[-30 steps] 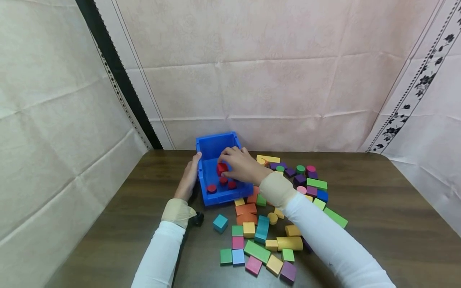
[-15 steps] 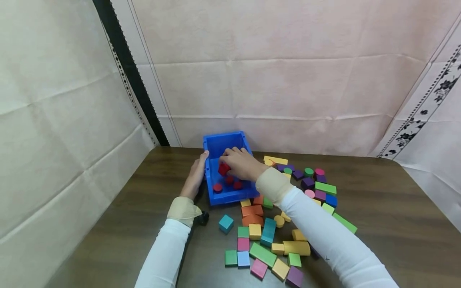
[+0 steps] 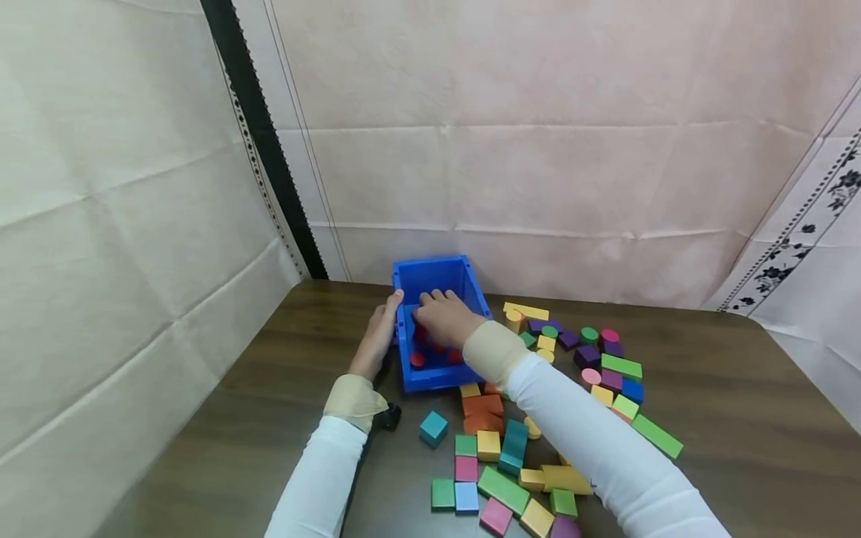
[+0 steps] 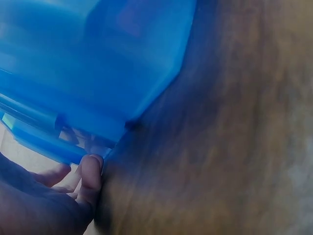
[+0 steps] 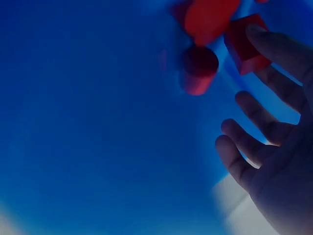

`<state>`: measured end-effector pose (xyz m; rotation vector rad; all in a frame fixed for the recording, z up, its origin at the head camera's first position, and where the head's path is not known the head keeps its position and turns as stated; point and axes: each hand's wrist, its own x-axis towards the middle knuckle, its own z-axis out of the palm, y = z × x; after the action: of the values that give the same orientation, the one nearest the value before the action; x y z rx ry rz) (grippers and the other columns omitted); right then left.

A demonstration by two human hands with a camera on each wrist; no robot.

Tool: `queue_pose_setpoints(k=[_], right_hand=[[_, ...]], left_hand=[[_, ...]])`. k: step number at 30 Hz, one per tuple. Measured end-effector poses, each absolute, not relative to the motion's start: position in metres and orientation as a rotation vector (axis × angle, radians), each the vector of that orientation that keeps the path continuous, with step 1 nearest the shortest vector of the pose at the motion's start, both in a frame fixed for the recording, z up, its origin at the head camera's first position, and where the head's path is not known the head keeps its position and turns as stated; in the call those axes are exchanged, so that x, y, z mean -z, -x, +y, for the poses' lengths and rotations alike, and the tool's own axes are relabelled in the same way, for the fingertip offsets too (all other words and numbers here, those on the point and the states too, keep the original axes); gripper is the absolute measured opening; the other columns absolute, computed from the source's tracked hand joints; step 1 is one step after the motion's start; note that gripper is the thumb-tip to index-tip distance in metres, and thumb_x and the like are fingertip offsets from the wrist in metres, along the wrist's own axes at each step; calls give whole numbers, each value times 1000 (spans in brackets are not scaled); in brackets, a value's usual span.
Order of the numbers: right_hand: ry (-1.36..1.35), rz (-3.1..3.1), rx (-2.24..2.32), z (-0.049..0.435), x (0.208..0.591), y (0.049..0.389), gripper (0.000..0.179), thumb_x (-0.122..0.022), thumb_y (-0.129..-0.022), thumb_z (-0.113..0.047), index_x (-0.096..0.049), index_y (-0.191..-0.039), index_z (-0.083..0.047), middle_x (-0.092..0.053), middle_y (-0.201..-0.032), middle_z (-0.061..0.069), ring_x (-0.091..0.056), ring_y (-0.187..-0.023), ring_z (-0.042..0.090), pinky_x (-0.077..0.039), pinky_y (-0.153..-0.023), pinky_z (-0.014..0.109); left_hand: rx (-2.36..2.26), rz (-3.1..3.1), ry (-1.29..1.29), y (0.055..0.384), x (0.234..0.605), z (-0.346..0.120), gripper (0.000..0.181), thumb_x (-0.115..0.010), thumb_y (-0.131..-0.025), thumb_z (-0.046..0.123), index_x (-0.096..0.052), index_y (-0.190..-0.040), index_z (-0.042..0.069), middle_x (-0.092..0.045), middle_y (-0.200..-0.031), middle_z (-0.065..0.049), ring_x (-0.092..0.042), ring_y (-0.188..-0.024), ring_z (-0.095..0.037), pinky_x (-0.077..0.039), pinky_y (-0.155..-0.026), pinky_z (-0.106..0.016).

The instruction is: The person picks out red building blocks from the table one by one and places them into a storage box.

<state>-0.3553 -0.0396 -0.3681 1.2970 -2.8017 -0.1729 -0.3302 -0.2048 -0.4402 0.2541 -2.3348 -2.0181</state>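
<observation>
A blue plastic bin (image 3: 433, 273) stands near the table's back edge. My left hand (image 3: 377, 336) holds its left side, fingertips curled at the edge of the bin (image 4: 83, 73) in the left wrist view. Reaching inside, my right hand (image 3: 447, 321) pinches a red block (image 5: 239, 51) between thumb and index finger, while the other fingers spread loosely. Close by on the bin floor are a red cylinder (image 5: 199, 73) and a blurred, rounded red piece (image 5: 208, 19). In the head view, the right hand mostly hides the pinched block; a red round piece (image 3: 417, 359) shows at the front left.
Colored wooden blocks spread over the dark wooden table (image 3: 699, 403), right and front of the bin. A teal cube (image 3: 433, 428) sits apart, nearest the left wrist. Green blocks (image 3: 503, 489), orange pieces (image 3: 483, 405) and a yellow cylinder (image 3: 565, 479) lie around my right forearm. Cloth (image 3: 538, 172) hangs behind.
My right hand has lowered the red block deeper into the bin. The left hand keeps its hold on the bin's side. The whole head view has shifted, so everything appears farther right.
</observation>
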Motion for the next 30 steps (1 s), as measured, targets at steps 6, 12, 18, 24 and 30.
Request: queue_pose_setpoints(k=[6,12,18,24,30], right_hand=[[-1247,-2827,224,-38,378,353,40,-69,-103,-31,-69,-140,-14,-63,-145,13,-57,-135,33,-43,-118,52],[-1223,-2828,291,-36,383,350,50,-68,-103,-39,-63,-146,-15,-63,-146,11,-58,-135,31,-44,-118,50],[-1197,-2775,287,-28,372,349,54,-72,-101,-40,-62,-147,-13,-64,-141,13,-59,-129,31,-49,-111,50],[-1174,-2694,228,-7,363,344,49,-73,-100,-41,-67,-140,-12,-65,-135,13,-60,-122,31,-52,-105,46],[-1191,-2610,-23,32,364,326,40,-72,-102,-33,-69,-135,-10,-63,-138,14,-57,-131,32,-50,-112,46]], left_hand=[[2035,-2355,-302,328,438,-195,114,-41,-87,93,-28,-162,8,-42,-157,-19,-46,-140,-40,-35,-120,-65],[2023,-2382,-317,326,435,-191,110,-40,-93,87,-20,-166,8,-35,-164,-22,-42,-145,-42,-34,-121,-64],[1938,-2414,-315,325,419,-195,111,-42,-94,85,-3,-169,12,-26,-168,-26,-39,-150,-45,-33,-121,-65],[1789,-2430,-236,321,408,-197,110,-44,-93,85,-6,-169,13,-25,-169,-26,-34,-152,-48,-31,-120,-69],[1546,-2512,-218,319,403,-194,97,-50,-99,73,-19,-167,12,-29,-169,-22,-34,-153,-46,-34,-118,-70]])
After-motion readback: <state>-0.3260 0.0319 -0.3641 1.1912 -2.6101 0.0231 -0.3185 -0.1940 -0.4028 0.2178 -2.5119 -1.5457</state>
